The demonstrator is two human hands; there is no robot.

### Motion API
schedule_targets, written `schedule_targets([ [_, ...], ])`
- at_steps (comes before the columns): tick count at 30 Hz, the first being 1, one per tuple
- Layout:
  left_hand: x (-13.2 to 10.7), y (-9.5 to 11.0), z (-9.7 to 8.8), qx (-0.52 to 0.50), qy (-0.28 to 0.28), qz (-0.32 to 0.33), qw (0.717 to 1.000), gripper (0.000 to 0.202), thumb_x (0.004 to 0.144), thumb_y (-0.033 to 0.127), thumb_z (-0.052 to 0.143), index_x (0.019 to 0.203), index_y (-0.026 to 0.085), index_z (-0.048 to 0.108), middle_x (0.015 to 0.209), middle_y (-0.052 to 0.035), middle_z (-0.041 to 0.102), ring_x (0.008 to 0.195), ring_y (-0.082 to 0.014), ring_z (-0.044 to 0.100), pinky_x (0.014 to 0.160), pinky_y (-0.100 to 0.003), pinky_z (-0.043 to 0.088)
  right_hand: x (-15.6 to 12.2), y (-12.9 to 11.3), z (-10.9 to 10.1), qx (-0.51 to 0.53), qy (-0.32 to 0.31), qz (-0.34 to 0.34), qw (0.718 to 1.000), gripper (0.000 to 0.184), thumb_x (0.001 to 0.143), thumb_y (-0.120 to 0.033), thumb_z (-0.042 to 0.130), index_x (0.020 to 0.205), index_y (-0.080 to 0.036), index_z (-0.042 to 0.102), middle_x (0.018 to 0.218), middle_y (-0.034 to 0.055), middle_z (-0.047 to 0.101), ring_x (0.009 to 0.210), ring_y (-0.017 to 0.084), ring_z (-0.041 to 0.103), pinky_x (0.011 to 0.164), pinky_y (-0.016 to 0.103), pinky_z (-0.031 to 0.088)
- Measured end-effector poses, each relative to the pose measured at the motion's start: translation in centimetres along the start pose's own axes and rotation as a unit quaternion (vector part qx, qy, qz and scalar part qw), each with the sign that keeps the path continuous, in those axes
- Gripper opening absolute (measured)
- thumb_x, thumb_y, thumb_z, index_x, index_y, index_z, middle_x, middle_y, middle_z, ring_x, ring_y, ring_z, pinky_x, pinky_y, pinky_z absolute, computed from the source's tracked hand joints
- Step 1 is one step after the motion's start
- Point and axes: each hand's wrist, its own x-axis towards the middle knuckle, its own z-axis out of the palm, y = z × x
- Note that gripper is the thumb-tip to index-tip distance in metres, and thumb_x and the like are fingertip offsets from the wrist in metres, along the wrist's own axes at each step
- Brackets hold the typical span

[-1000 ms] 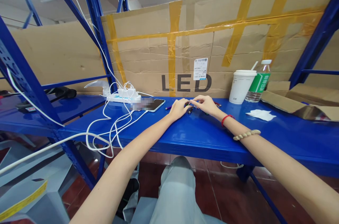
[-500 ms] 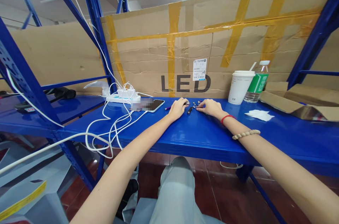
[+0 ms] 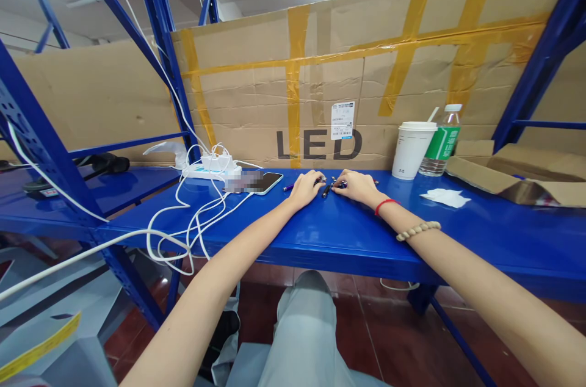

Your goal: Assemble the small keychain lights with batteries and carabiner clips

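Note:
Both my hands rest on the blue metal shelf (image 3: 348,234) in front of the taped cardboard wall marked LED. My left hand (image 3: 306,188) lies with fingers curled down over some small dark pen-like parts (image 3: 326,190); a purple piece (image 3: 288,187) pokes out to its left. My right hand (image 3: 358,184) sits close beside it, fingertips pinched onto small metal bits (image 3: 337,181) between the hands. What each hand actually grips is too small to name. A red cord and a bead bracelet circle my right wrist.
A phone (image 3: 268,182) and a white power strip (image 3: 208,168) with tangled white cables lie at the left. A white paper cup (image 3: 409,149), a green-labelled bottle (image 3: 438,144), a tissue (image 3: 443,197) and an open cardboard box (image 3: 517,178) stand at the right.
My right hand drew back from the left, then slid in close again. My head shifted slightly, so the scene moved a little left. The left hand stayed over the parts.

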Motion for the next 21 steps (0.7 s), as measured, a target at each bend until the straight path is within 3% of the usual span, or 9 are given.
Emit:
schedule_targets([
  [5, 0.0, 0.0, -0.1, 0.006, -0.007, -0.003, 1.0, 0.014, 0.082, 0.025, 0.052, 0.092, 0.018, 0.06, 0.091, -0.0028, 0.062, 0.084, -0.0155, 0.056, 0.077, -0.028, 0.04, -0.1, 0.2, 0.0, 0.027, 0.018, -0.009, 0.999, 0.024, 0.079, -0.039, 0.053, 0.077, -0.024, 0.071, 0.097, 0.0037, 0.063, 0.083, 0.018, 0.058, 0.059, 0.025, 0.037],
  [8, 0.0, 0.0, -0.2, 0.012, -0.012, -0.004, 1.0, 0.019, 0.083, 0.029, 0.051, 0.094, 0.017, 0.06, 0.089, -0.0032, 0.063, 0.082, -0.0156, 0.057, 0.075, -0.027, 0.04, 0.0, 0.1, -0.1, 0.095, 0.096, 0.003, 0.991, 0.024, 0.079, -0.039, 0.053, 0.079, -0.023, 0.07, 0.092, 0.0032, 0.064, 0.073, 0.015, 0.057, 0.058, 0.025, 0.038],
  [12, 0.0, 0.3, -0.3, 0.022, -0.012, 0.002, 1.0, 0.022, 0.085, 0.031, 0.047, 0.096, 0.017, 0.061, 0.088, -0.0035, 0.063, 0.081, -0.0157, 0.057, 0.073, -0.027, 0.039, 0.3, -0.3, 0.0, 0.225, 0.185, -0.017, 0.956, 0.026, 0.076, -0.043, 0.057, 0.08, -0.022, 0.071, 0.085, 0.0031, 0.064, 0.065, 0.012, 0.055, 0.062, 0.026, 0.042],
  [17, -0.1, 0.4, -0.3, 0.022, -0.001, 0.009, 1.0, 0.024, 0.088, 0.028, 0.042, 0.098, 0.018, 0.061, 0.09, -0.004, 0.063, 0.084, -0.0162, 0.057, 0.072, -0.027, 0.038, 0.7, -0.8, 0.5, 0.34, 0.199, -0.036, 0.919, 0.03, 0.072, -0.045, 0.059, 0.077, -0.018, 0.07, 0.082, 0.0055, 0.064, 0.07, 0.015, 0.057, 0.064, 0.026, 0.046],
  [21, -0.1, 0.4, -0.2, 0.003, 0.005, 0.012, 1.0, 0.026, 0.089, 0.029, 0.039, 0.099, 0.018, 0.06, 0.09, -0.0042, 0.064, 0.085, -0.0161, 0.057, 0.073, -0.027, 0.039, 0.8, -1.0, 0.6, 0.351, 0.171, -0.06, 0.919, 0.032, 0.072, -0.047, 0.057, 0.072, -0.018, 0.069, 0.082, 0.0059, 0.065, 0.074, 0.016, 0.059, 0.066, 0.027, 0.047],
])
